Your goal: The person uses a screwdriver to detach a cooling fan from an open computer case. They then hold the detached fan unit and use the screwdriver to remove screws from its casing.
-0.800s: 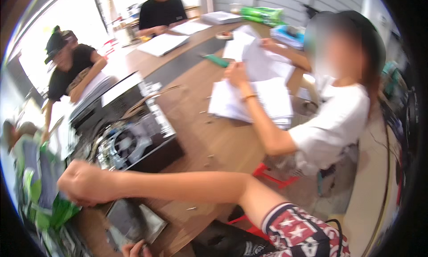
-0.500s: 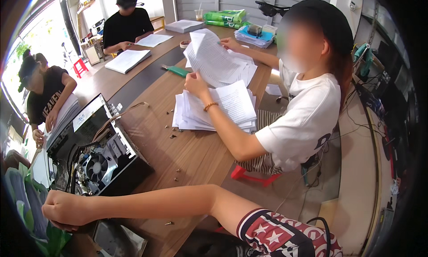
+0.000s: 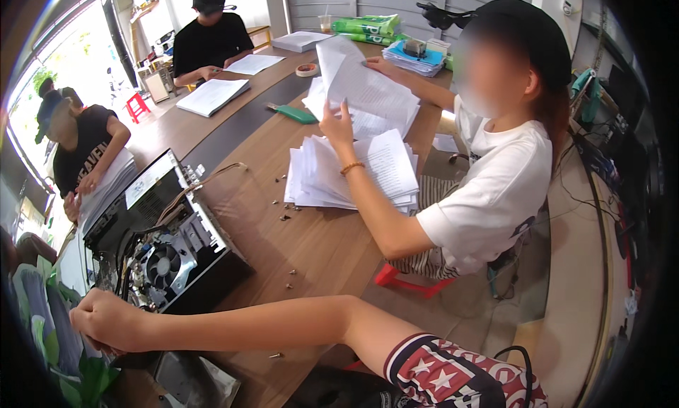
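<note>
My right hand (image 3: 109, 322) reaches across from the lower right, closed in a fist at the near left corner of an opened black desktop computer case (image 3: 219, 284). What its curled fingers hold, if anything, is hidden beneath the hand. Inside the case a round cooling fan (image 3: 166, 265), dark cables and a metal bracket are exposed, and a bundle of brown wires (image 3: 219, 176) trails over its far side. Below my forearm lies a dark, flat part with a grey edge (image 3: 198, 381). My left hand is out of view.
Loose screws (image 3: 289, 207) are scattered over the wooden table (image 3: 325, 242). A co-worker on the right leafs through paper stacks (image 3: 353, 171); two others handle papers farther off. A green-handled tool (image 3: 296, 114) and a tape roll (image 3: 306, 70) lie beyond. Green leaves (image 3: 95, 380) border the lower left.
The whole view has shifted slightly, so the scene sits farther right. My right fist has risen a little beside the case. The co-worker's near hand has opened its fingers against the lifted sheets.
</note>
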Motion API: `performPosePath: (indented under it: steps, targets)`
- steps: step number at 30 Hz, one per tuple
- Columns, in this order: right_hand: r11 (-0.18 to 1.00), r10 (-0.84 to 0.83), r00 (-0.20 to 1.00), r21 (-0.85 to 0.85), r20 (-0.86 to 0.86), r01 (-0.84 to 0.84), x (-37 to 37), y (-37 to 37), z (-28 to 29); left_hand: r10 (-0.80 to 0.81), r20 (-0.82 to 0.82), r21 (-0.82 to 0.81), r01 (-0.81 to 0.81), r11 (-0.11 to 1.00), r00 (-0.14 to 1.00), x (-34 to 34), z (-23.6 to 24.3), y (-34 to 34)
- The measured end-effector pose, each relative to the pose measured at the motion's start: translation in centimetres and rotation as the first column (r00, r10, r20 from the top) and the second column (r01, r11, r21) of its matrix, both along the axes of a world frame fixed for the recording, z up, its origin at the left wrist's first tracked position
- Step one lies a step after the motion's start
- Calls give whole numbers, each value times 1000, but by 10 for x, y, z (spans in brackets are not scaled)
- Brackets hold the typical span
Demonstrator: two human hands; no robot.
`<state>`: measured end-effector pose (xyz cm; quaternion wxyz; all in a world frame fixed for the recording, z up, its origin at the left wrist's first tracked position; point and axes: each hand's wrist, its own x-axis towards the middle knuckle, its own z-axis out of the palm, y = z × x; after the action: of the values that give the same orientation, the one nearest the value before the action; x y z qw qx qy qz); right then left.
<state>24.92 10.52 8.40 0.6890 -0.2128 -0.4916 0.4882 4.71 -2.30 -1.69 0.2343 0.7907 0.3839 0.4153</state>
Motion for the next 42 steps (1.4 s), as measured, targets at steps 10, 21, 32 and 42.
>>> performPosePath:
  steps: [10, 21, 32, 42]
  targets:
    - [895, 446, 890, -35, 97, -445, 36, -28, 9, 50, 12, -82, -49, 995, 999, 6, 5, -4]
    - [999, 22, 978, -32, 207, -16, 11, -25, 8, 27, 27, -97, -24, 995, 999, -7, 11, 0]
    - [927, 373, 917, -15, 141, -375, 35, -28, 11, 61, 32, -60, -59, 996, 998, -10, -10, 11]
    - [950, -313, 868, 109, 386, 294, 25, -27, 11, -16, 5, 11, 16, 1000, 1000, -11, -9, 14]
